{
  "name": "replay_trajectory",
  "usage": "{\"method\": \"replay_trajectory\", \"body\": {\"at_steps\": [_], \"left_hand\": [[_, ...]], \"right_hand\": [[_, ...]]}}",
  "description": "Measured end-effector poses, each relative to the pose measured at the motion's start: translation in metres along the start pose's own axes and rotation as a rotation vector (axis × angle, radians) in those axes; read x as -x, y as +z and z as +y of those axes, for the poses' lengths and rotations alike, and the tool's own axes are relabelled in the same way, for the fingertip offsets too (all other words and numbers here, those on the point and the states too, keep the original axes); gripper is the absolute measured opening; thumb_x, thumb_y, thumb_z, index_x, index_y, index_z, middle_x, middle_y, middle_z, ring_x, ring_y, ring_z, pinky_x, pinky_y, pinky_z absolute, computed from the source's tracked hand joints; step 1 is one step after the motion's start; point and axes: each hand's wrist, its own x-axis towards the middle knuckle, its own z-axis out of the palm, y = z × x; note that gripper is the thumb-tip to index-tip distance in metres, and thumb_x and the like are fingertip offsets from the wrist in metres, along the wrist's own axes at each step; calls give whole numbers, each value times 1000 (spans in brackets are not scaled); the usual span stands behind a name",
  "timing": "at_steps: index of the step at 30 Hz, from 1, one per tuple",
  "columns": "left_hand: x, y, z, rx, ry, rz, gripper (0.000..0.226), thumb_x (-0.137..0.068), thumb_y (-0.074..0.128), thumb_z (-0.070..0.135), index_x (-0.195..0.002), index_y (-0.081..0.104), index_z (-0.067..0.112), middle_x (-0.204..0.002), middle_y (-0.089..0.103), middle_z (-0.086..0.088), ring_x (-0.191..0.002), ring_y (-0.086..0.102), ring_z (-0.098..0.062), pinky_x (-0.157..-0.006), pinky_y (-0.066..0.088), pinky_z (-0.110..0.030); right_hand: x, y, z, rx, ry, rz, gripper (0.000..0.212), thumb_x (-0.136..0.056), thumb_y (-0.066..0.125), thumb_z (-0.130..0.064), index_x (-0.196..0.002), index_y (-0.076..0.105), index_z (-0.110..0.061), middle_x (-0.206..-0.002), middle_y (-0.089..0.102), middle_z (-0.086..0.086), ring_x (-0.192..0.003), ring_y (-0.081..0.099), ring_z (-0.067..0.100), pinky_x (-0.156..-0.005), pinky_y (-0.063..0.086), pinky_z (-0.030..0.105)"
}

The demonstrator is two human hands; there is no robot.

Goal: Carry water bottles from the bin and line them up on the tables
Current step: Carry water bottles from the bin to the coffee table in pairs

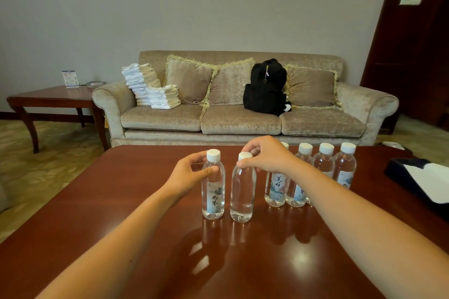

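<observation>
Polished dark-red wooden table: your left hand pinches the neck of a clear, white-capped labelled water bottle, your right hand pinches the bare bottle's cap, both standing near the far edge, likely extending the four-bottle row rightward.

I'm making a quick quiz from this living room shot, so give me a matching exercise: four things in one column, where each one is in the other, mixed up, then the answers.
Things:
1. folded towels
2. black backpack
3. leaflet stand
4. left hand

Places:
A. on the side table
B. left end of the sofa
C. on a water bottle on the near table
D. middle of the sofa, against the cushions

Pairs: 1-B, 2-D, 3-A, 4-C
</observation>
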Motion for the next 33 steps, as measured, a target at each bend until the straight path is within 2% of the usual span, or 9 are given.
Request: {"method": "replay_trajectory", "body": {"at_steps": [6,10,13,16,18,21,27,30,33], "left_hand": [[-5,-2,8,-69,-35,29,35,-84,76,25,-117,67,27,-110,68,12,-106,60,-4,-79,46,-16],[-5,0,10,-91,-52,42,34,-84,77,25,-116,68,23,-108,69,10,-103,62,-4,-79,46,-17],[-7,3,11,-104,-59,57,32,-82,78,25,-114,69,20,-106,70,7,-100,63,-6,-75,46,-14],[-8,5,12,-125,-74,78,27,-82,78,24,-107,70,20,-102,71,6,-98,65,-9,-73,48,-16],[-8,5,14,-144,-87,88,27,-82,79,25,-107,71,18,-96,70,8,-92,64,-5,-70,47,-15],[-9,5,15,-174,-87,84,31,-81,79,25,-110,72,14,-97,71,6,-89,63,-3,-72,48,-17],[-17,14,21,-220,-71,27,38,-81,78,26,-116,70,13,-106,70,4,-102,63,-9,-87,49,-26],[-26,18,19,-209,-83,24,41,-81,78,27,-118,70,12,-112,71,1,-107,63,-13,-94,51,-31],[-33,23,18,-211,-71,10,39,-82,77,26,-118,70,12,-113,72,0,-108,63,-13,-96,50,-32]], "right_hand": [[6,7,-12,240,71,144,57,-64,81,-64,-81,58,-16,-71,72,6,-67,70,21,-72,57,45],[10,8,-20,319,147,152,58,-67,76,-69,-80,52,-17,-75,73,7,-68,72,23,-72,57,44],[11,2,-19,150,162,51,49,-71,79,-60,-96,64,-20,-91,70,-5,-76,72,16,-73,63,40],[11,-7,-17,67,140,-77,50,-76,84,-33,-121,66,-22,-110,67,-6,-97,68,18,-73,63,37],[9,-10,-17,66,125,-105,42,-78,83,-20,-118,71,-21,-106,73,-4,-100,70,23,-74,63,37],[2,-13,-15,138,64,-122,28,-77,84,-20,-104,77,-21,-97,76,-3,-85,72,22,-65,59,30],[-17,-15,-9,347,42,-86,31,-70,85,-48,-97,77,-34,-95,74,-13,-93,67,8,-91,55,41],[-24,-21,-6,432,7,-70,34,-71,82,-52,-100,76,-35,-96,74,-15,-98,65,7,-101,42,40],[-32,-26,-1,471,-17,-48,31,-74,80,-53,-98,76,-35,-96,74,-16,-103,62,8,-97,27,38]]}}
